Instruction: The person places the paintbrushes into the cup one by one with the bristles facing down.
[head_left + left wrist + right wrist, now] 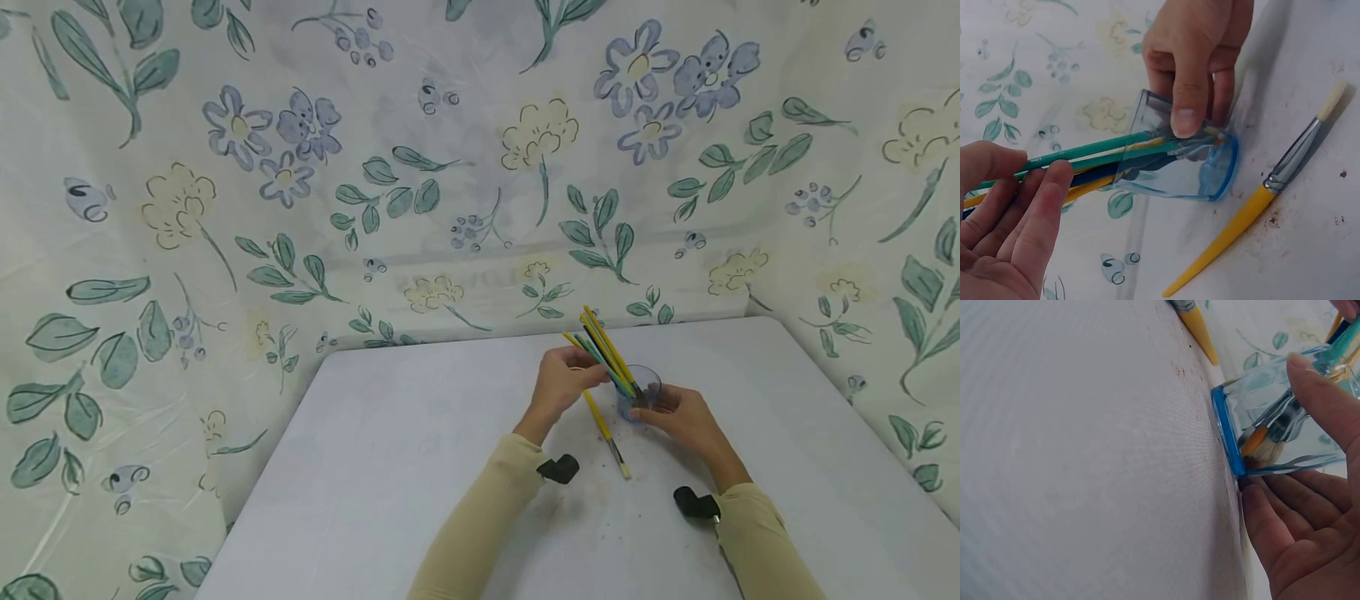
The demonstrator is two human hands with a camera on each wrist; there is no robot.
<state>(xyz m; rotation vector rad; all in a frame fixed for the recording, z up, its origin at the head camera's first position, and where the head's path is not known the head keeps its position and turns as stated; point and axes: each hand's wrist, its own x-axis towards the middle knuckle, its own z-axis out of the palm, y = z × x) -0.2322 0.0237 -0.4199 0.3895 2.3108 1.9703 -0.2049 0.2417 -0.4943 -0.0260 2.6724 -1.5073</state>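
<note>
My right hand [686, 417] grips a clear cup with a blue base [1227, 431], thumb on one side and fingers on the other. Several paintbrushes [609, 348] with yellow, green and dark blue handles lean in the cup, bristle ends down, as the right wrist view shows. Around their upper handles, my left hand [561, 385] pinches the bundle, with a green-handled brush [1085, 150] between thumb and fingers. On the table beside the cup lies a loose paintbrush [1235, 228] with a yellow handle and pale bristles, its bristle end toward me.
The white table [390, 450] carries small reddish-brown specks near the loose brush. Behind it and at both sides hangs a floral-patterned sheet [465, 192]. Black camera mounts [558, 469] sit at both wrists.
</note>
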